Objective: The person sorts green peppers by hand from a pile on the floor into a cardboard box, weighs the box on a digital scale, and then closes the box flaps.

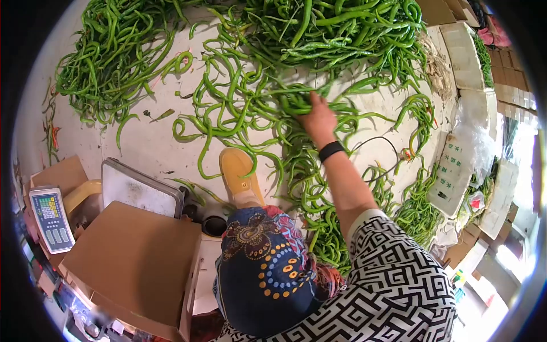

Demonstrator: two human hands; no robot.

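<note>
My right hand (320,121) reaches forward over the floor, its fingers closed round a bunch of long green chili peppers (293,101). Some of those peppers are blurred, and part of the fingers is hidden among them. A dark band (331,150) circles the wrist. Just beyond the hand rises a large heap of green chili peppers (342,34). Loose curled peppers (219,108) lie scattered to its left, and more peppers (307,182) spread below it beside my forearm. My left hand is out of the picture.
Another pepper heap (117,62) lies at the far left. An open cardboard box (134,256) stands near my left, beside a scale platform (139,188) and its display (51,219). My tan shoe (239,174) is amid peppers. White foam boxes (447,174) line the right.
</note>
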